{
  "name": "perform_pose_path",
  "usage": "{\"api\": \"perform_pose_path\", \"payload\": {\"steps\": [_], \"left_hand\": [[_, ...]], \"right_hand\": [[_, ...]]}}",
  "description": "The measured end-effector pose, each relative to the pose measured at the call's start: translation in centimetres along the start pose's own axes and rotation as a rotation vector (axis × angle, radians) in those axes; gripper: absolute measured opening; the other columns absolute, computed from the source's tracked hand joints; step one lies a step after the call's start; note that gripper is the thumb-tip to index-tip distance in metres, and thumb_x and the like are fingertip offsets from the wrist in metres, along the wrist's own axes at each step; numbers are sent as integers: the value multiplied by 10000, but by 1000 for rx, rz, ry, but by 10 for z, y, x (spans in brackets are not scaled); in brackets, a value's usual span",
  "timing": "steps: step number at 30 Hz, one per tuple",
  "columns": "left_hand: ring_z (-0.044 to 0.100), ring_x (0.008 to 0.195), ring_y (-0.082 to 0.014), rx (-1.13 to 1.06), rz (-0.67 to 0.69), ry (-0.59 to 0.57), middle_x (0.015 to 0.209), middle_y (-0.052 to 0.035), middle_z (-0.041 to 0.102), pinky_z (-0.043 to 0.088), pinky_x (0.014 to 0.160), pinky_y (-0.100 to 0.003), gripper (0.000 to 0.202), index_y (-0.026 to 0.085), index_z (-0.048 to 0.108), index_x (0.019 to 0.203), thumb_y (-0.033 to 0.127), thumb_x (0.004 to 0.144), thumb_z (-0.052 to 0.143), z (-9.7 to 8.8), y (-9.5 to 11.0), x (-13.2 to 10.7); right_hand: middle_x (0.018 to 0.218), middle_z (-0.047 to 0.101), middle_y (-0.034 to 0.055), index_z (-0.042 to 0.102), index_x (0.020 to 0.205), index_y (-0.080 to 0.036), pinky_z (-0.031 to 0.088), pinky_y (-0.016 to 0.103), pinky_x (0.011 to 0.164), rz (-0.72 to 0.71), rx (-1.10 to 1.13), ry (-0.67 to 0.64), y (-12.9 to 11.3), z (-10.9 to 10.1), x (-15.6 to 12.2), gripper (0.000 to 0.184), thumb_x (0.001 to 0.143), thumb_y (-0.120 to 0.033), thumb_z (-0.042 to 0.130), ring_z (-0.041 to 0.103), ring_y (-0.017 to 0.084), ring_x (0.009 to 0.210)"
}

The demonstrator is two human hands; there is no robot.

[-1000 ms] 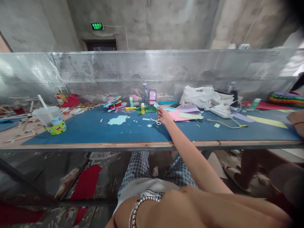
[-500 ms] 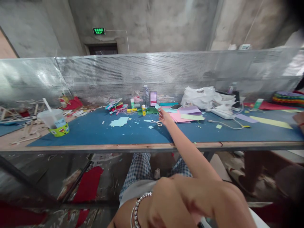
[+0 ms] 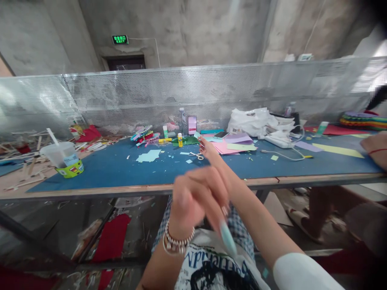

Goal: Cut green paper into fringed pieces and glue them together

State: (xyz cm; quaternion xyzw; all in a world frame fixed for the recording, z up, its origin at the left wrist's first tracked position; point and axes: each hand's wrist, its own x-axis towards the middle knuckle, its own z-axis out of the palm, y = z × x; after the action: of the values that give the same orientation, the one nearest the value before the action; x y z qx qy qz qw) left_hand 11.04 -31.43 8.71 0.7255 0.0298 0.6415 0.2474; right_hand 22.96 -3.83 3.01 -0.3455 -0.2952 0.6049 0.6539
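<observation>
The person's left hand [image 3: 198, 197] was raised in front of the chest, blurred, with its fingers curled together and pinched on a pale blue strip [image 3: 227, 238] that hung down over the printed shirt [image 3: 208, 262]. The right hand [image 3: 208, 146] was stretched far out over the blue mat [image 3: 121, 166], just beside the scissors [image 3: 196, 154] and near a stack of pink and purple paper [image 3: 232, 146]. At that distance it could not be told whether its fingers were apart or closed. A plastic cup [image 3: 62, 155] stood well to the left, and another person's hand [image 3: 375, 150] rested at the table's right edge.
</observation>
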Motion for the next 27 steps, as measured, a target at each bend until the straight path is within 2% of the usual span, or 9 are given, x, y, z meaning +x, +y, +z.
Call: {"api": "perform_pose_path", "payload": {"steps": [1,3,5,8,10,12,15,21,27], "left_hand": [[430,482,-133,-20,31,117,444,-33,395,394,496,-308,639,236,499,464,553,903,159,-6,-20,11],[433,488,-116,53,-17,297,451,-12,404,389,517,-284,584,213,475,483,530,909,231,-28,-69,32],[423,463,-101,218,-201,401,460,-1,420,370,505,-265,559,198,453,493,529,903,265,-53,-122,47],[467,468,-110,509,-564,386,477,-4,457,378,527,-260,553,195,480,550,527,906,217,-80,-187,54],[532,540,-139,708,-670,308,535,-26,529,394,581,-271,533,193,527,624,499,916,204,-85,-213,48],[583,650,-174,897,-629,264,631,-45,594,396,627,-279,468,196,570,750,498,911,250,-83,-224,38],[606,724,-200,1011,-593,186,712,-62,637,392,647,-281,476,204,584,859,521,909,231,-77,-227,27],[612,715,-179,935,-609,47,708,-47,652,398,648,-258,477,207,610,866,524,907,255,-79,-231,24],[608,681,-169,940,-536,29,694,-40,648,405,650,-254,416,206,620,885,438,927,278,-79,-231,24]], "right_hand": [[755,647,-27,614,774,-187,249,176,375,-6,-2,1,0,0,0,144,717,-303,677,367,33,459],[783,652,-25,621,770,-191,251,182,385,-25,-28,5,1,1,0,136,727,-316,657,369,37,469],[807,652,-25,635,764,-200,256,186,395,-54,-77,-6,2,1,0,162,703,-347,669,385,41,486],[818,646,-25,660,775,-221,277,192,422,-122,-177,-34,5,-1,0,246,644,-424,701,420,49,522],[817,642,-22,670,787,-229,278,190,437,-164,-242,-46,6,-2,0,296,621,-473,700,435,56,547],[818,639,-18,676,791,-230,267,186,440,-189,-288,-63,7,-3,0,329,607,-501,693,436,60,560],[822,637,-15,685,787,-220,256,182,440,-219,-328,-116,8,-2,-3,356,584,-512,700,427,57,563],[625,562,-35,659,715,-191,246,187,440,-223,-357,-202,10,0,-6,338,551,-479,726,406,51,520],[521,437,-72,643,722,-187,206,187,418,-212,-382,-285,12,-1,-3,356,547,-484,731,314,33,450]]}}
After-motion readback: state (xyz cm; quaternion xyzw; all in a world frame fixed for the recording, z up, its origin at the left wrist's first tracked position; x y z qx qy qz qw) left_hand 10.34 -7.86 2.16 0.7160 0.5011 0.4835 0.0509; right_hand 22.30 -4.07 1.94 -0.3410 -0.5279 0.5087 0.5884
